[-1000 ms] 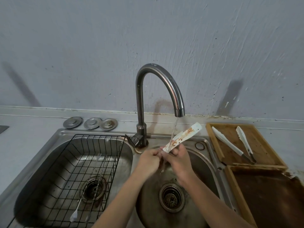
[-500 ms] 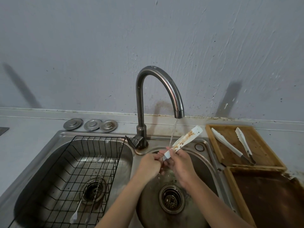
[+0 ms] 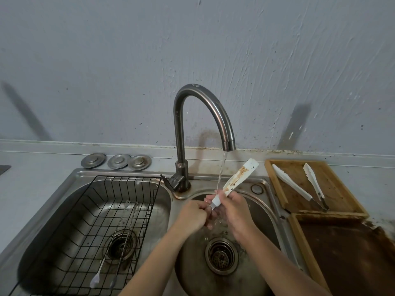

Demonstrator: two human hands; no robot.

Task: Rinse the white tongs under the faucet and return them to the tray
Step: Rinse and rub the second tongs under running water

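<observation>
A white utensil blade smeared with brown sauce (image 3: 239,177) slants up to the right under the running faucet (image 3: 228,144). Water falls onto its lower end, just above my fingers. My left hand (image 3: 192,214) grips the metal handle end, fingers curled. My right hand (image 3: 235,207) wraps around the white part just above it. Both hands are over the right sink basin (image 3: 263,212). A pair of white tongs (image 3: 299,186) lies open in the wooden tray (image 3: 333,189) to the right of the sink.
A black wire rack (image 3: 89,227) sits in the left basin with thin metal utensils in it. Three metal sink plugs (image 3: 116,161) lie on the counter behind. A second, stained wooden tray (image 3: 350,257) lies at the front right. The drain (image 3: 221,256) is below my hands.
The utensil and both hands have shifted slightly down and right under the stream. The grip of both hands is unchanged.
</observation>
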